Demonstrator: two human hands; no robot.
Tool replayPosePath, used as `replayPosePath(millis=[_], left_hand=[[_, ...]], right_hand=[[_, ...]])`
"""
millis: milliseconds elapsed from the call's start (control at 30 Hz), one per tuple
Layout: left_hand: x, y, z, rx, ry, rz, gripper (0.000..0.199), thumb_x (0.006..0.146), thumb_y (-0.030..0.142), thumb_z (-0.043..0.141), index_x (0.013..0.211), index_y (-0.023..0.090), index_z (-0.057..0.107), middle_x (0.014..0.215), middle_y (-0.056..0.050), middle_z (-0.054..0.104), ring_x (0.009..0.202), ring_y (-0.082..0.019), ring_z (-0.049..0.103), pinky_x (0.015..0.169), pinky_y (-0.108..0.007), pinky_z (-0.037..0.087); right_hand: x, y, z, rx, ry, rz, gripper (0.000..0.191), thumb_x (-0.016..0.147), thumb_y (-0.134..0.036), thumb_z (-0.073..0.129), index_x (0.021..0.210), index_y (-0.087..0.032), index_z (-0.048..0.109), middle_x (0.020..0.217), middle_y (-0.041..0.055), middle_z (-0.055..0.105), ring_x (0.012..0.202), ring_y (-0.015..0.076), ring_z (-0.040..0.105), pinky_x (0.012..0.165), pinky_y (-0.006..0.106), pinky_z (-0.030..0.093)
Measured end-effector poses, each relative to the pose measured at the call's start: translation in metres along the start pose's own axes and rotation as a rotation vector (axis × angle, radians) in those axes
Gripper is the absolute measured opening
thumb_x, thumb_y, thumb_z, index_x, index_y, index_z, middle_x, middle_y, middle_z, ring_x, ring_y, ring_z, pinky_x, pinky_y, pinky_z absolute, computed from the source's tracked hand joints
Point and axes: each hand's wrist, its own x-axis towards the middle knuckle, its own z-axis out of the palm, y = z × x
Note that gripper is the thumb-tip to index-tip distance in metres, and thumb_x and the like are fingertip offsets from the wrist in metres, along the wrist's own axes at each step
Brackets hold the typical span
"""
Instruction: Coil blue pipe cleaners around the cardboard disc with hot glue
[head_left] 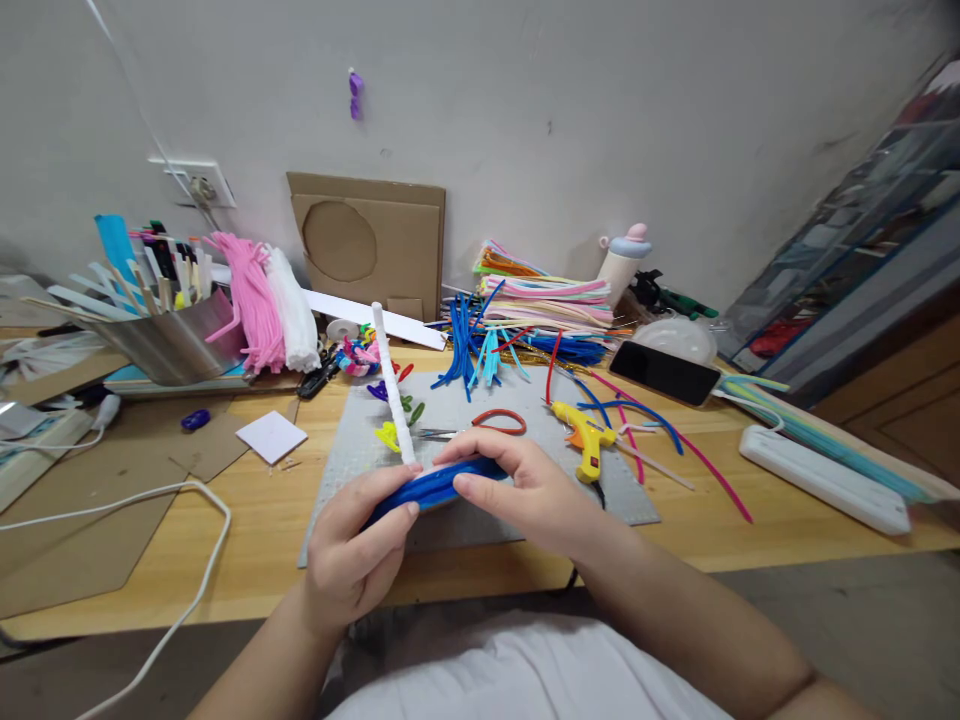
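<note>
Both of my hands hold a blue piece (pixel 433 489) that looks covered in rows of pipe cleaner. My left hand (pixel 356 545) pinches its left end between thumb and fingers, while my right hand (pixel 529 490) grips the right end, thumb on the near side. A white wrapped stick (pixel 390 385) rises from behind the blue piece; whether it is joined there is hidden. Small looped pipe cleaners in yellow (pixel 388 436), green (pixel 412 407) and purple (pixel 377 390) show beside the stick. Beyond my right hand lie scissors (pixel 504 416) with red handles.
A yellow glue gun (pixel 587 440) lies on the grey cutting mat (pixel 345 480). Blue pipe cleaners (pixel 466 335), a phone (pixel 664 373) and a white power strip (pixel 821 480) sit further out. Left are a metal holder (pixel 176 345), a white card (pixel 271 437) and a white cable (pixel 217 560).
</note>
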Motion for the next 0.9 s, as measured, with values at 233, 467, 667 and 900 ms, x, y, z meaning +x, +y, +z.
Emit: replayPosePath(millis=[233,467,667,900], left_hand=[[0.002,0.001,0.000,-0.004,0.016,-0.003,0.036,0.085,0.001,0.054,0.116,0.017,0.061,0.133,-0.016,0.059,0.117,-0.026,0.063,0.088,-0.041,0.058],[0.003,0.001,0.002,0.004,0.029,0.011,0.035,0.083,0.001,0.055,0.113,0.016,0.061,0.131,-0.016,0.059,0.115,-0.026,0.064,0.087,-0.040,0.058],[0.006,0.004,0.003,0.005,0.014,0.008,0.029,0.084,0.002,0.056,0.108,0.018,0.061,0.128,-0.013,0.060,0.113,-0.024,0.064,0.086,-0.037,0.058],[0.010,0.003,0.002,-0.022,0.016,-0.012,0.037,0.083,-0.002,0.054,0.114,0.018,0.058,0.128,-0.014,0.060,0.113,-0.023,0.064,0.087,-0.036,0.058]], right_hand=[[0.003,0.000,0.001,-0.028,0.004,-0.002,0.018,0.088,-0.030,0.059,0.097,-0.017,0.068,0.093,0.0044,0.069,0.090,0.0193,0.061,0.083,0.033,0.044],[0.004,-0.003,0.002,-0.014,0.009,0.031,0.013,0.085,-0.028,0.060,0.089,-0.017,0.067,0.087,0.0031,0.066,0.087,0.0185,0.060,0.081,0.031,0.044],[0.005,0.000,-0.007,0.117,-0.091,0.067,0.017,0.085,-0.035,0.064,0.090,-0.019,0.067,0.089,0.0017,0.066,0.088,0.0181,0.060,0.084,0.032,0.046],[0.006,0.003,-0.011,0.168,-0.079,0.011,0.040,0.092,-0.057,0.054,0.096,-0.022,0.072,0.098,0.0035,0.070,0.101,0.0208,0.063,0.093,0.035,0.047]])
